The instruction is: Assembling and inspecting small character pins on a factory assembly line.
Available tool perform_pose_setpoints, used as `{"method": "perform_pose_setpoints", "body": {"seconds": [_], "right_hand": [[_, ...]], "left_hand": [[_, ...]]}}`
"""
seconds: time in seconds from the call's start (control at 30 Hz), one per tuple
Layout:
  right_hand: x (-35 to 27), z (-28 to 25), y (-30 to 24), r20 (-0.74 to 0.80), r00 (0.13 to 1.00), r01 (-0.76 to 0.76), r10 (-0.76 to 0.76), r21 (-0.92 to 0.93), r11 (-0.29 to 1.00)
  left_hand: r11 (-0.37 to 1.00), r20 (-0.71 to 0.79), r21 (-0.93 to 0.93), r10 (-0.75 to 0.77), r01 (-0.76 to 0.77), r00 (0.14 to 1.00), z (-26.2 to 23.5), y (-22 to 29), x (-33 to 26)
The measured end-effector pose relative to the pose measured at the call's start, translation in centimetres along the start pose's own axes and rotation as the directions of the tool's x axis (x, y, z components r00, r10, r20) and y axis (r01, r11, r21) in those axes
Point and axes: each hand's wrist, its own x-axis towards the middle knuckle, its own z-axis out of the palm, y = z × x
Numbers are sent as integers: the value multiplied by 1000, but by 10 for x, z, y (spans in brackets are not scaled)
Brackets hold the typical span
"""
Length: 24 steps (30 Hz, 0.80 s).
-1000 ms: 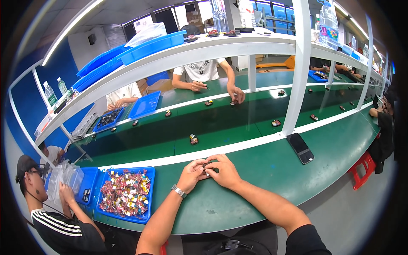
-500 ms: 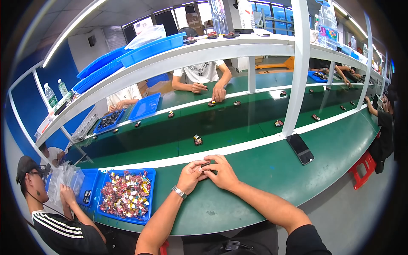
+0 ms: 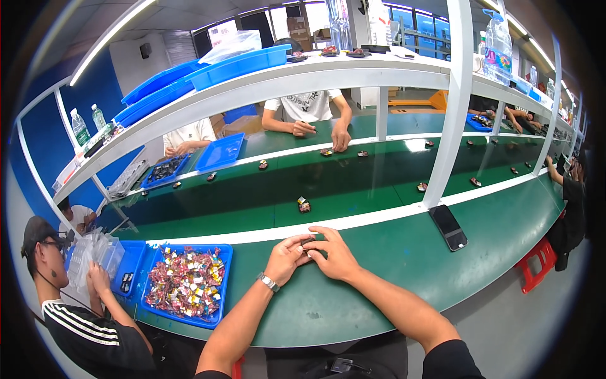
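My left hand (image 3: pixel 286 258) and my right hand (image 3: pixel 332 256) meet over the green bench (image 3: pixel 379 265). Between their fingertips sits a small dark part (image 3: pixel 307 242), mostly covered by the fingers, so its exact kind is hidden. The left fingers pinch it from one side, and the right thumb and fingers press on it from the other. To the left of my forearm lies a blue tray (image 3: pixel 228 259) heaped with small red, white and yellow wired parts (image 3: pixel 186 281).
Past a white rail, small assemblies (image 3: pixel 304 204) lie spaced along the green conveyor (image 3: pixel 246 211). A black phone (image 3: pixel 447 227) rests beside a white post (image 3: pixel 456 114). A co-worker (image 3: pixel 76 316) handles clear plastic trays (image 3: pixel 95 256) at left. Another person (image 3: pixel 306 114) works across the belt.
Both hands stay together on the small dark part, with slight finger shifts. The view has turned a little. The co-worker across still has a hand at a part on the belt.
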Motion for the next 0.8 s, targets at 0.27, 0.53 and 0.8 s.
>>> {"method": "perform_pose_setpoints", "body": {"seconds": [0.27,0.53,0.8], "right_hand": [[8,-1,-4,-154,975,137,-158,-141,980],[7,1,-5,-146,959,207,-241,-215,954],[6,10,0,-151,960,183,-237,-302,935]], "left_hand": [[999,-31,-28,-24,23,999,1,2,2],[999,-25,-21,-47,47,999,3,4,0],[998,-76,22,-62,63,995,7,4,1]]}}
